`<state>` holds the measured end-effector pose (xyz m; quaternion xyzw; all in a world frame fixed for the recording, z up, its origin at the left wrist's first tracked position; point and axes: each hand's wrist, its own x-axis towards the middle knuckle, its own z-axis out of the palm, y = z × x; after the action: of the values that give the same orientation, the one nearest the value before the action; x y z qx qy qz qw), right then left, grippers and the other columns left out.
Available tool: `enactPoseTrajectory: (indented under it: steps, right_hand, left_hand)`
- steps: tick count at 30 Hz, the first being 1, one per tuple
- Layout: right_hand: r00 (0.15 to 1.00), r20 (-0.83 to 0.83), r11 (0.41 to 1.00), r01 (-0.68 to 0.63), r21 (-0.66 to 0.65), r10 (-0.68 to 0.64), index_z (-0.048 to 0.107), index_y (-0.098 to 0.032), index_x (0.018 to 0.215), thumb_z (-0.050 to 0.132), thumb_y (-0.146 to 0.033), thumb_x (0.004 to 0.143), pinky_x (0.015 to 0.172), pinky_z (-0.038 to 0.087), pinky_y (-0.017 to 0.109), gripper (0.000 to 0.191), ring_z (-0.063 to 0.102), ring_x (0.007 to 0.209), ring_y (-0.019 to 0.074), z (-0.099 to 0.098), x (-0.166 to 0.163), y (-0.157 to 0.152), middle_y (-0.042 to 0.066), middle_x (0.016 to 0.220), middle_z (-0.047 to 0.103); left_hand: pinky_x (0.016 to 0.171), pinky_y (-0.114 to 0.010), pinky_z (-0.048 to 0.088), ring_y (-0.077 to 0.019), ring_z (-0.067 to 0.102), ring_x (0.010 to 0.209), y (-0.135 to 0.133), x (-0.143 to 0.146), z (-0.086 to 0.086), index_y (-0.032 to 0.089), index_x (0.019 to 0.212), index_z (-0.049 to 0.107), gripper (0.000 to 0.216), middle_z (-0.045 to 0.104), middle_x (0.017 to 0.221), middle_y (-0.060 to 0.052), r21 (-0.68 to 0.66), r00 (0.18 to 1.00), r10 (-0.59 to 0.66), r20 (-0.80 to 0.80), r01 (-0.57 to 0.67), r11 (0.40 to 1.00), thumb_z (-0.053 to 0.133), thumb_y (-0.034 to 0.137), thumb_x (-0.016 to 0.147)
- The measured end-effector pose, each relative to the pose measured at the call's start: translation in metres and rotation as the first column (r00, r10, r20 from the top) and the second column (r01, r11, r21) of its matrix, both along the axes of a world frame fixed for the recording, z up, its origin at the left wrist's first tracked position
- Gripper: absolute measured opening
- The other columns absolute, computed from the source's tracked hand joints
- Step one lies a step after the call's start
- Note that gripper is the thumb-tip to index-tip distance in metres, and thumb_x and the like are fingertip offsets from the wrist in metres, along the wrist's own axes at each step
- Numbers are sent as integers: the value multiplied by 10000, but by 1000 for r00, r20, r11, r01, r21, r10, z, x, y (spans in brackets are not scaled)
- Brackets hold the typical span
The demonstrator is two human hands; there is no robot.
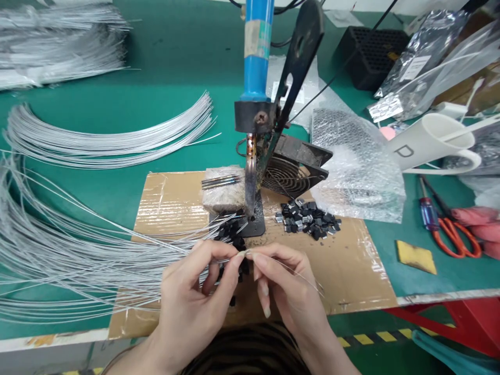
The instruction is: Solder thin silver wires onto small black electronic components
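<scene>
Tabletop: we see green tabletop (172, 67) across the frame, giving the wires room to lie lengthwise.
Cardboard sheet: it lies in the lower centre, under the work, likely to shield the green surface from heat and scraps; we see its cardboard (347, 276) bare at lower right.
Grey wires: the loose spread (97, 260) fills the lower left, ends toward the centre, probably so that we can reach them easily.
Soldering iron: its blue handle (255, 62) is fixed tip down at upper centre, which seems to leave both hands free.
Hands: our left hand (195, 291) and right hand (292, 286) meet at lower centre, each grip pinching between thumb and forefinger, apparently for fine control.
Black pieces: a pile (310, 221) sits right of the iron's tip, within easy reach.
Thin wire: it runs from our meeting fingertips toward lower right (314, 286); its held end is too small to tell.
</scene>
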<state>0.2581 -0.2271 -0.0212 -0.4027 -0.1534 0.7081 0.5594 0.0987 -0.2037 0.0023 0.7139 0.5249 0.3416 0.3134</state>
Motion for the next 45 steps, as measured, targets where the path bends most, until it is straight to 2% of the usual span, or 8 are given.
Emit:
enactPoseTrajectory:
  steps: [10, 15, 17, 22, 26, 32, 39, 45]
  right_hand:
    - [991, -48, 992, 119, -39, -121, 871, -215, 879, 849, -321, 856, 322, 435, 104, 111, 507, 342, 22, -4, -16, -6, -31, 630, 671]
    - [958, 265, 989, 85, 120, -114, 865, -246, 1031, 735, -433, 962, 418, 563, 201, 237, 654, 507, 108, -6, 7, -11, 27, 795, 746]
    - [785, 579, 974, 134, 185, -218, 853, -259, 1052, 743, -362, 968, 489, 583, 239, 172, 661, 534, 111, -7, 24, -10, 24, 855, 751]
    - [3, 937, 935, -55, 350, -350, 812, -205, 1031, 722, -231, 972, 678, 575, 331, 110, 661, 713, 175, -22, 59, 0, 36, 841, 740]
    - [-152, 917, 923, -179, 341, -368, 766, -179, 1089, 691, -200, 991, 756, 572, 358, 125, 655, 778, 197, -32, 65, 4, 44, 864, 719]
    - [-55, 939, 939, -74, 336, -340, 740, -197, 962, 736, -220, 957, 647, 556, 294, 24, 656, 693, 158, -27, 58, 0, 21, 840, 702]
    - [473, 838, 956, 230, 180, -272, 750, -218, 1001, 835, -329, 892, 647, 624, 256, 177, 736, 696, 155, -19, 47, -9, 23, 846, 758]
    - [706, 654, 962, 212, 172, -273, 791, -225, 923, 826, -283, 894, 490, 590, 206, 73, 658, 534, 114, 2, 34, -6, -5, 712, 716]
  left_hand:
    - [499, -203, 452, -94, 568, 546, -6, 8, -6, 230, 916, 684, 69, 670, 705, 44, -32, 994, 74, 78, -72, 997, 690, 174, 956]
    - [526, -198, 476, -116, 674, 623, -2, 5, -4, 215, 933, 724, 32, 752, 758, 16, -124, 994, 91, 61, -83, 989, 700, 222, 953]
    - [536, -204, 465, -112, 657, 611, 1, 4, -1, 210, 918, 744, 55, 754, 751, 14, -152, 993, 111, 40, -104, 983, 703, 233, 944]
    - [548, -221, 424, -100, 575, 586, 3, 9, 8, 221, 835, 765, 80, 715, 711, 23, -239, 976, 200, 90, -174, 955, 724, 245, 899]
    - [552, -238, 400, -109, 567, 601, 4, 12, 11, 221, 811, 770, 79, 730, 731, 12, -264, 970, 222, 96, -190, 946, 730, 246, 874]
    - [536, -258, 345, -95, 461, 541, 5, 13, 12, 223, 811, 766, 108, 668, 685, 25, -271, 974, 211, 83, -182, 945, 711, 265, 894]
    - [512, -247, 312, -88, 402, 517, 5, 12, 12, 222, 801, 757, 112, 595, 631, 41, -263, 979, 195, 62, -173, 949, 710, 268, 893]
    - [472, -214, 353, -87, 501, 502, 7, 6, 6, 214, 816, 738, 124, 671, 654, 22, -223, 990, 132, 39, -120, 967, 704, 281, 915]
